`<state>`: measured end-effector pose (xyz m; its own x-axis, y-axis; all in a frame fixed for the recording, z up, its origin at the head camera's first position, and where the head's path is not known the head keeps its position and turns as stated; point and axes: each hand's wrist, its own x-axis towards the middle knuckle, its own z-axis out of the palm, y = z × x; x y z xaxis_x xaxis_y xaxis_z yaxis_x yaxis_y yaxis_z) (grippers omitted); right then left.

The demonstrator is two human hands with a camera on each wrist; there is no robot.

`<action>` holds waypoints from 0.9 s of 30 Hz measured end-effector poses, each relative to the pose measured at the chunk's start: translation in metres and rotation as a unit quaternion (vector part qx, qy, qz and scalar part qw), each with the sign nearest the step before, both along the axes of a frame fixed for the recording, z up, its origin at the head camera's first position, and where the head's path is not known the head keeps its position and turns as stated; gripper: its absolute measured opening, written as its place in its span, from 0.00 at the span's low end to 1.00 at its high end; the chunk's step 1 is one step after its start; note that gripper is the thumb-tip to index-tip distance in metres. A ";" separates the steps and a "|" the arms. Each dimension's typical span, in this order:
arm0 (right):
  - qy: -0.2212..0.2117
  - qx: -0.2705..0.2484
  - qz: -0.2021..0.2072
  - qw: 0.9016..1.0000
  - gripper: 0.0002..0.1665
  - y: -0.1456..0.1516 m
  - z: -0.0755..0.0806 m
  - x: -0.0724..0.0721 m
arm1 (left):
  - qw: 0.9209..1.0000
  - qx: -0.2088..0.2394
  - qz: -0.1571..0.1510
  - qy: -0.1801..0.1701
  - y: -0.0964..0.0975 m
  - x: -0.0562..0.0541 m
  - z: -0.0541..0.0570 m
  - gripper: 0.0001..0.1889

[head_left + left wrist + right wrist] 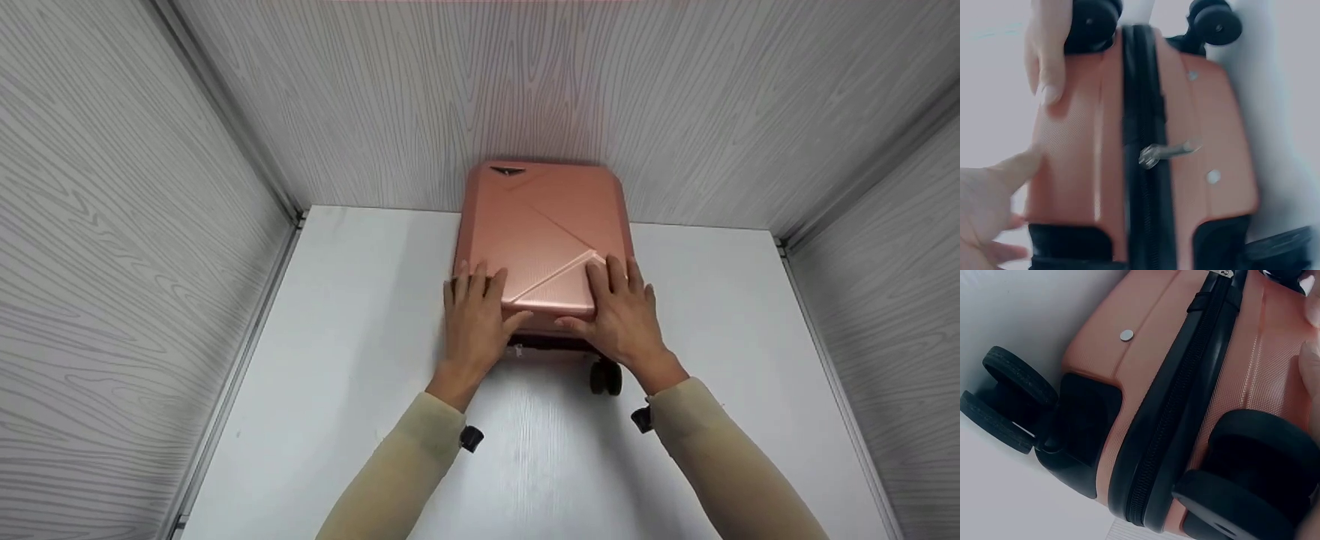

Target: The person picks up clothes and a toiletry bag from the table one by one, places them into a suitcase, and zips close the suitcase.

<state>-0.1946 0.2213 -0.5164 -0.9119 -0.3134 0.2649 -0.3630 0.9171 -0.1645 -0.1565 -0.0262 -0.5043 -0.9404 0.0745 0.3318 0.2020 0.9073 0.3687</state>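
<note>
A rose-pink hard-shell suitcase (551,232) lies flat, its ribbed front face up and its wheeled end towards me. My left hand (474,324) rests on the near left corner, fingers extended over the shell and thumb along the near edge. On the near right corner my right hand (624,319) lies likewise, thumb pointing inward. From the left wrist, the black zipper band (1143,112) with its metal pull (1168,152) runs across the wheeled end. Black caster wheels (1010,399) stick out in the right wrist view. The far side and underside are hidden.
The suitcase lies on a white surface (360,300), its far end close to a grey wood-grain back wall (375,97). Similar panels stand at the left (97,262) and right (892,225), with grey metal strips along the joints.
</note>
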 end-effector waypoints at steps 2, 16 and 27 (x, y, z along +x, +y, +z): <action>-0.002 0.004 -0.004 1.000 0.66 0.000 -0.001 0.000 | 0.996 0.023 -0.010 0.086 0.005 0.006 -0.006 0.26; 0.005 -0.003 -0.010 1.000 0.65 0.002 -0.004 0.000 | 0.986 0.070 -0.021 0.153 0.025 0.040 -0.066 0.07; 0.027 -0.016 0.000 1.000 0.65 -0.001 -0.006 -0.001 | 0.991 0.015 0.055 0.118 0.016 0.037 -0.098 0.12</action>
<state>-0.1959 0.2201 -0.5220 -0.8960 -0.3042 0.3235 -0.3721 0.9119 -0.1731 -0.1192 -0.0104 -0.6026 -0.8378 -0.0372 0.5447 0.1862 0.9184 0.3491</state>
